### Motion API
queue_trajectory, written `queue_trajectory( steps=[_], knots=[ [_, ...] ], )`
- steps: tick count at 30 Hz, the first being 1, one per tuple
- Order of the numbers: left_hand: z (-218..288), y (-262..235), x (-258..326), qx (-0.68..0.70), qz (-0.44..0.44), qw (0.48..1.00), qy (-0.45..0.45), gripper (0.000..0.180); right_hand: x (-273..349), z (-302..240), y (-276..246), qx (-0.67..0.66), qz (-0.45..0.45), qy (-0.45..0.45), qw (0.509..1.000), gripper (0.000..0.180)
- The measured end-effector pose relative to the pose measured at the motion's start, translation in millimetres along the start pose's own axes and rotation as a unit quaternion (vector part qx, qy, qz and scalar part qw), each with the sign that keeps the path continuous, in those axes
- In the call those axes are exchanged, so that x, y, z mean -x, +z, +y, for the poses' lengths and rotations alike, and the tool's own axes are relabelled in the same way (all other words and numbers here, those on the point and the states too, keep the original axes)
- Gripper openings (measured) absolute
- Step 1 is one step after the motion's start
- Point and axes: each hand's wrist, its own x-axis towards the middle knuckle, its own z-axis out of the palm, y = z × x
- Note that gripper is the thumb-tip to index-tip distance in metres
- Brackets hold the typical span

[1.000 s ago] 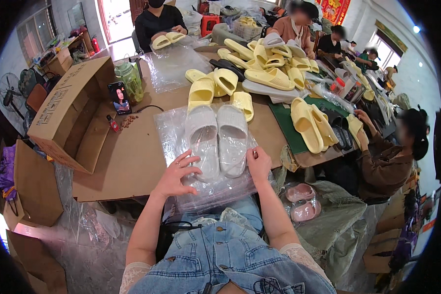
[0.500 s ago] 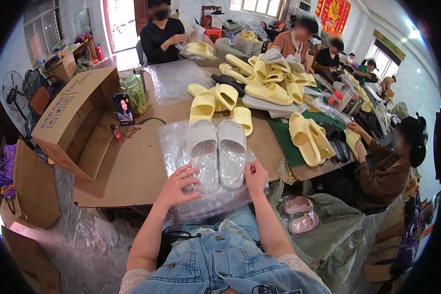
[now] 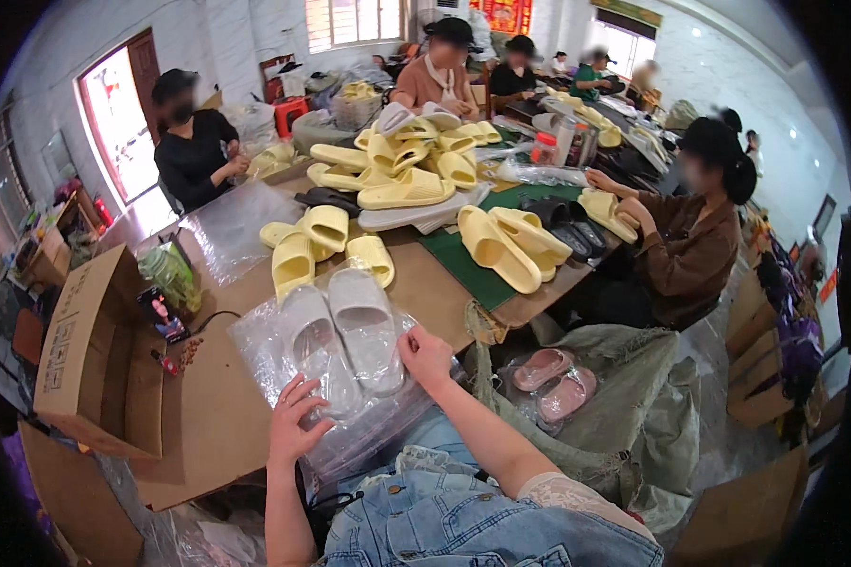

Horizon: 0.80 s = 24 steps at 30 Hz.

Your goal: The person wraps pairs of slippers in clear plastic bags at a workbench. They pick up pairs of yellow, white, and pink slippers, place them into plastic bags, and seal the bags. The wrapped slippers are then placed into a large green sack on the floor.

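Observation:
A pair of light grey slippers [image 3: 367, 326] lies side by side, toes toward me, at the near edge of the table. Clear plastic covers their lower halves, part of a clear plastic bag [image 3: 327, 389]. My left hand [image 3: 296, 422] is open, fingers spread at the bag's lower left side by the left slipper. At the right slipper's outer side, my right hand [image 3: 427, 358] is closed, with thumb and fingers pinched on the bag's edge. More flat clear bags [image 3: 257, 333] lie beneath the slippers.
Yellow slippers [image 3: 407, 190] are heaped beyond, with several just past the grey pair. An open cardboard box [image 3: 95, 350], a phone [image 3: 164, 315] and a green jar [image 3: 170, 277] stand left. Pink slippers [image 3: 567, 393] lie on a sack [image 3: 624, 378] at right. Co-workers sit around.
My view has turned to the right, so the table and slippers appear farther left and tilted. Both hands stay beside the grey slippers, and their grip looks much the same.

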Motion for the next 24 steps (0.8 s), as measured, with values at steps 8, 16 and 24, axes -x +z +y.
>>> queue_trajectory(
  steps=[8,16,24],
  knots=[
    [-1.9,4.5,-0.3,0.005,0.004,1.000,-0.007,0.034,0.0,8.3,5.1,0.025,0.004,-0.016,1.000,0.022],
    [4.6,2.4,-2.0,-0.001,-0.004,1.000,-0.018,0.032,-0.2,4.7,1.8,0.000,0.022,-0.027,0.999,0.024],
    [1.5,2.1,-1.3,-0.003,-0.006,1.000,-0.013,0.032,-0.8,3.4,2.4,0.001,0.026,-0.027,0.999,0.024]
  ],
)
